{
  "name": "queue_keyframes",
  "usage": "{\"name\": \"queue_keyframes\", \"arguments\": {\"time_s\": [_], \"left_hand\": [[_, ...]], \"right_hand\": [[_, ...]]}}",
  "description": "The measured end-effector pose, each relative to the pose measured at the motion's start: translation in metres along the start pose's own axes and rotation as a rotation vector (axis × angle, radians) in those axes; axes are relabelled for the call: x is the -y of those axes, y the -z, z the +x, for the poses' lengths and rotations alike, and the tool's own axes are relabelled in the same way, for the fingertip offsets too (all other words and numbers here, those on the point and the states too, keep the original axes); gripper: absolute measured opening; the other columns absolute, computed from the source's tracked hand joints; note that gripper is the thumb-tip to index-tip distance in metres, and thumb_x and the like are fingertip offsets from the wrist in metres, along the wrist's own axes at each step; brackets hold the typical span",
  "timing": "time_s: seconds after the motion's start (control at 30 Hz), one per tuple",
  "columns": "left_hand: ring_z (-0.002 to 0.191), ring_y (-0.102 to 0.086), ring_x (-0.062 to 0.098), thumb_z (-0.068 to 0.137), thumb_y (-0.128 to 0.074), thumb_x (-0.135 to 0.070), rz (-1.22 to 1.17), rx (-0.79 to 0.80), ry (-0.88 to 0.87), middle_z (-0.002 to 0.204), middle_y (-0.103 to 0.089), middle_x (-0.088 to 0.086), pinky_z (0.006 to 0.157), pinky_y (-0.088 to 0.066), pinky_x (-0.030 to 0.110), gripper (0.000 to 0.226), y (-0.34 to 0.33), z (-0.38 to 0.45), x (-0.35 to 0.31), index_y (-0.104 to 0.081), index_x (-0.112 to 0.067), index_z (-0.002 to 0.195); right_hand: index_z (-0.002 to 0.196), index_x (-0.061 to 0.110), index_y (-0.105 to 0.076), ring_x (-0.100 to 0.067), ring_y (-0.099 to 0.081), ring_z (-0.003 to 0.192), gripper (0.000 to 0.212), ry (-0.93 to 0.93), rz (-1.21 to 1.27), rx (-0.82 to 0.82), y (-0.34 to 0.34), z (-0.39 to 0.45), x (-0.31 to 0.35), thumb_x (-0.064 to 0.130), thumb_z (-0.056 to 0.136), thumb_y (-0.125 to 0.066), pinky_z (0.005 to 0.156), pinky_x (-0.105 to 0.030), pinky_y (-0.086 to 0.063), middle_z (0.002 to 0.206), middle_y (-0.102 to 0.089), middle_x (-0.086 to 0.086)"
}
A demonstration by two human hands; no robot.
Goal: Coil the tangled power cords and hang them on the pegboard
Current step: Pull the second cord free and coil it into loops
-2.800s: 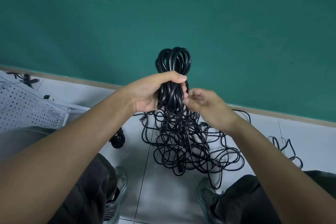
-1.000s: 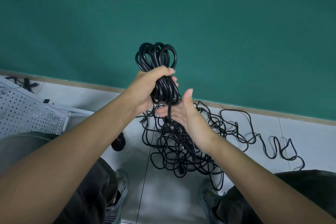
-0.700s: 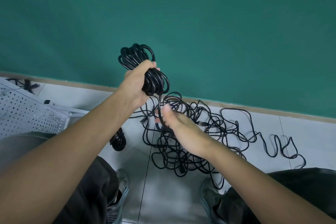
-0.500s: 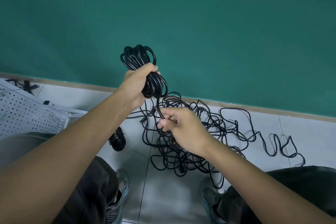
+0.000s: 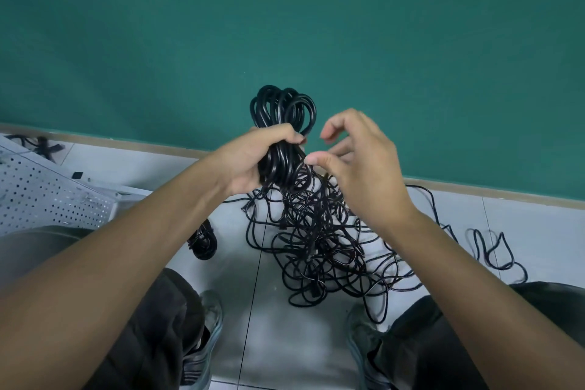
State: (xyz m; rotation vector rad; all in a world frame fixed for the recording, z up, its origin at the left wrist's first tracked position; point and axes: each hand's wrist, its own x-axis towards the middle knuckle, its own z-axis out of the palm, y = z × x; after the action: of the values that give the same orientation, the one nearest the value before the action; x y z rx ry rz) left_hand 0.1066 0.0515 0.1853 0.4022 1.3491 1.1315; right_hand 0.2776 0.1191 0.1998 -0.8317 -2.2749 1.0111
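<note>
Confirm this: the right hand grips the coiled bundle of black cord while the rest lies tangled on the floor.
Wrong hand. The head view shows the left hand gripping the coiled bundle; the right hand is beside it. The tangled cord does lie on the floor.

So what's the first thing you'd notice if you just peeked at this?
Probably the bundle of black cord loops held up in the middle against the green wall, gripped by the left hand. Just beside it the right hand hovers with curled fingers; whether it pinches a strand is unclear. Below them a big messy tangle of black cords sprawls on the white floor.
</note>
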Motion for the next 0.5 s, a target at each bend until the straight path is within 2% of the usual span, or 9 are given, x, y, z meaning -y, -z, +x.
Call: {"name": "queue_keyframes", "arguments": {"time_s": [0.1, 0.2, 0.3, 0.33, 0.37, 0.43, 0.47, 0.5], "left_hand": [[0.06, -0.056, 0.015, 0.095, -0.058, -0.017, 0.042, 0.07, 0.044, 0.073, -0.06, 0.003, 0.058, -0.05, 0.031, 0.013, -0.004, -0.003, 0.003, -0.064, -0.014, 0.083], [0.071, -0.064, 0.018, 0.089, -0.061, -0.022, 0.068, 0.147, 0.061, 0.076, -0.069, 0.006, 0.065, -0.053, 0.03, 0.015, -0.006, -0.006, 0.006, -0.069, -0.011, 0.082], [0.078, -0.067, 0.019, 0.079, -0.065, -0.031, 0.045, 0.184, 0.052, 0.079, -0.072, 0.006, 0.064, -0.057, 0.027, 0.02, -0.01, -0.009, 0.007, -0.076, -0.015, 0.077], [0.077, -0.068, 0.018, 0.079, -0.066, -0.032, 0.038, 0.188, 0.047, 0.081, -0.073, 0.006, 0.064, -0.058, 0.027, 0.02, -0.01, -0.01, 0.007, -0.077, -0.016, 0.076], [0.076, -0.069, 0.017, 0.079, -0.066, -0.033, 0.036, 0.193, 0.044, 0.082, -0.073, 0.006, 0.064, -0.059, 0.027, 0.021, -0.01, -0.012, 0.007, -0.077, -0.015, 0.08], [0.077, -0.07, 0.018, 0.081, -0.071, -0.031, 0.063, 0.2, 0.038, 0.085, -0.073, 0.007, 0.064, -0.059, 0.026, 0.027, -0.01, -0.013, 0.007, -0.074, -0.009, 0.095], [0.079, -0.07, 0.018, 0.082, -0.077, -0.029, 0.08, 0.201, 0.03, 0.086, -0.073, 0.008, 0.064, -0.058, 0.026, 0.028, -0.01, -0.012, 0.008, -0.074, -0.007, 0.1], [0.079, -0.07, 0.018, 0.081, -0.079, -0.026, 0.091, 0.202, 0.022, 0.086, -0.073, 0.008, 0.065, -0.058, 0.026, 0.027, -0.01, -0.012, 0.009, -0.076, -0.007, 0.1]], "right_hand": [[0.096, 0.023, -0.056, -0.012, -0.067, 0.072, 0.042, -0.102, 0.054, 0.013, 0.005, 0.006, -0.002, 0.03, 0.073, -0.09, 0.075, -0.025, -0.054, 0.097, -0.059, 0.009], [0.09, 0.026, -0.057, -0.015, -0.066, 0.075, 0.045, -0.165, 0.129, 0.043, 0.007, 0.008, -0.006, 0.033, 0.066, -0.094, 0.075, -0.024, -0.053, 0.096, -0.062, 0.004], [0.088, 0.023, -0.056, -0.02, -0.056, 0.074, 0.047, -0.194, 0.167, 0.039, 0.007, 0.008, -0.012, 0.033, 0.063, -0.095, 0.069, -0.016, -0.047, 0.093, -0.059, 0.001], [0.087, 0.023, -0.055, -0.02, -0.051, 0.072, 0.049, -0.213, 0.189, 0.026, 0.005, 0.008, -0.012, 0.036, 0.061, -0.094, 0.069, -0.017, -0.048, 0.089, -0.056, 0.0], [0.085, 0.025, -0.054, -0.024, -0.05, 0.071, 0.051, -0.234, 0.236, 0.018, 0.004, 0.007, -0.013, 0.042, 0.058, -0.094, 0.07, -0.026, -0.052, 0.085, -0.054, 0.0], [0.081, 0.03, -0.054, -0.042, -0.059, 0.072, 0.053, -0.269, 0.34, 0.032, 0.002, 0.005, -0.018, 0.054, 0.054, -0.092, 0.074, -0.053, -0.056, 0.08, -0.057, -0.008], [0.081, 0.028, -0.055, -0.048, -0.062, 0.074, 0.051, -0.277, 0.36, 0.054, 0.002, 0.005, -0.019, 0.052, 0.056, -0.092, 0.074, -0.058, -0.056, 0.079, -0.061, -0.015], [0.083, 0.022, -0.056, -0.05, -0.064, 0.076, 0.046, -0.281, 0.366, 0.082, 0.003, 0.005, -0.02, 0.041, 0.061, -0.093, 0.074, -0.057, -0.057, 0.081, -0.064, -0.022]]}}
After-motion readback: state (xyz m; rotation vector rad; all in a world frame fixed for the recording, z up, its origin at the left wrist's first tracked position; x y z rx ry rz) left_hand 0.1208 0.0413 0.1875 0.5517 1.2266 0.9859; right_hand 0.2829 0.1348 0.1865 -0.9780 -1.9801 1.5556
